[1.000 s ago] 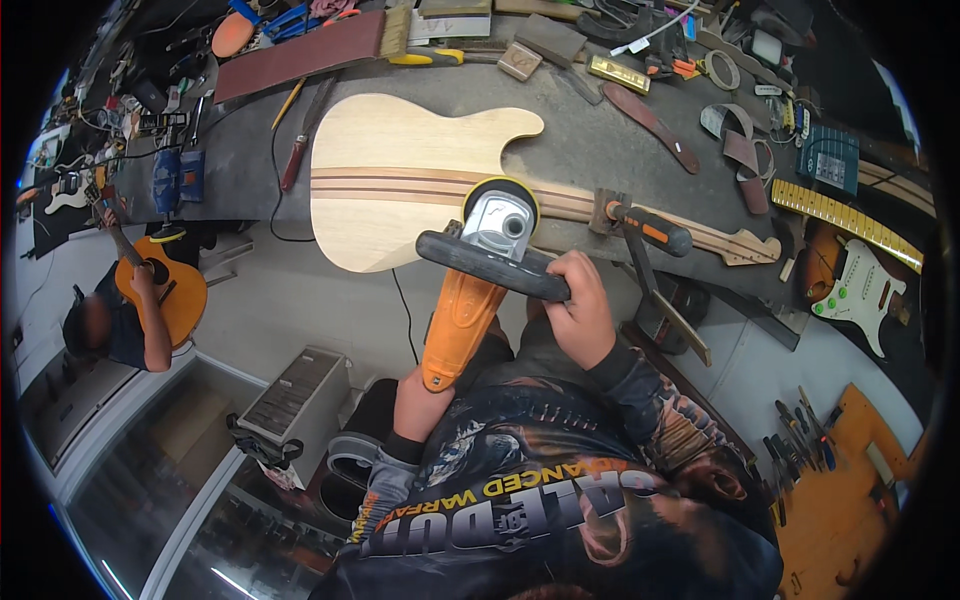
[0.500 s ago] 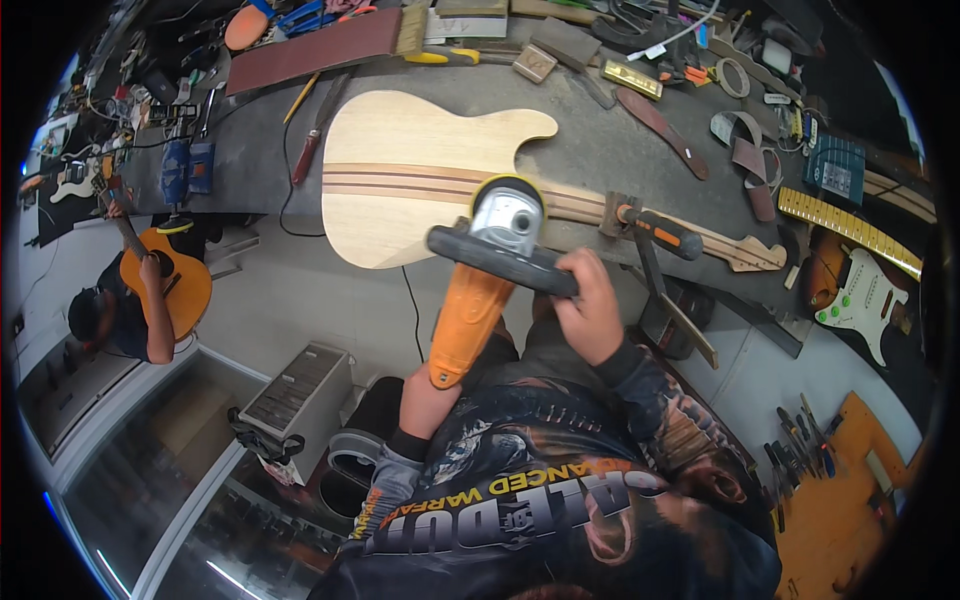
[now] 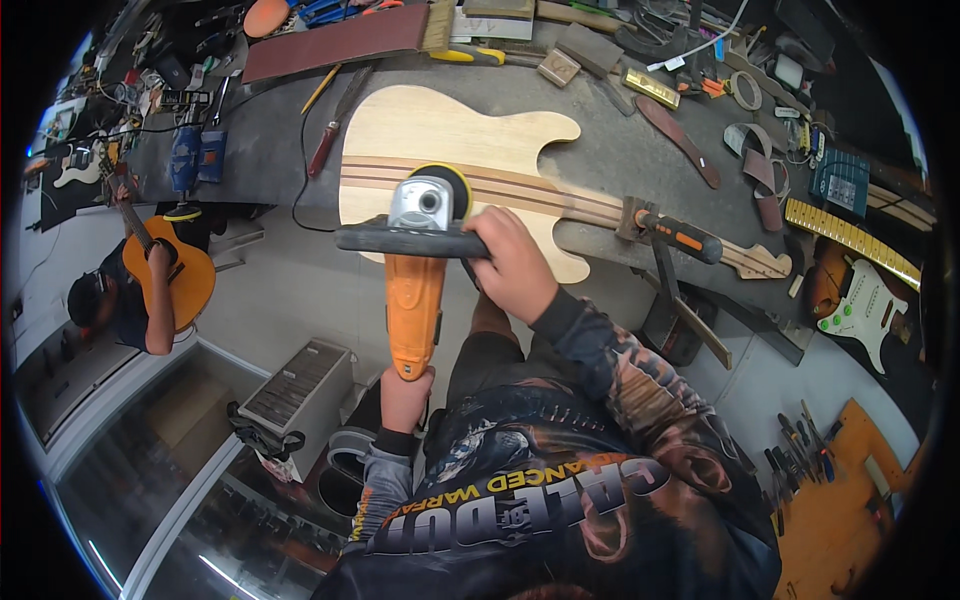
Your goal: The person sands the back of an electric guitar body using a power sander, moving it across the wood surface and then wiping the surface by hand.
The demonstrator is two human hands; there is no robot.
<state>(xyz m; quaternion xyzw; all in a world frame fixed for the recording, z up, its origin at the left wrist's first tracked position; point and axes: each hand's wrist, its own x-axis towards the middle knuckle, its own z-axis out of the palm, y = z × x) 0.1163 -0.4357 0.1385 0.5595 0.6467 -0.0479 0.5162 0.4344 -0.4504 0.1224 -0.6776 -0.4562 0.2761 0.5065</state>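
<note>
An orange power sander (image 3: 413, 300) with a silver head, a black bar handle and a round yellow-edged pad is in both my hands. Its pad rests on, or just over, the striped centre of a pale wooden guitar body (image 3: 440, 130). My right hand (image 3: 515, 262) is closed round the right end of the bar handle. Under the tool's rear end, my left hand (image 3: 405, 398) grips it, most of its fingers hidden. The guitar's striped neck runs right, beneath a clamp (image 3: 680, 236) with a black and orange handle.
Along the far side of the dark workbench (image 3: 610, 150) lie a long sanding block (image 3: 340, 45), a brush, a red-handled file (image 3: 325, 150) and sandpaper strips. A finished guitar body (image 3: 865, 310) is at right. Another person (image 3: 120, 300) plays an acoustic guitar at left.
The sander has moved left across the guitar body and swung more upright, both hands going with it. The view has shifted slightly; the clamp still sits on the neck.
</note>
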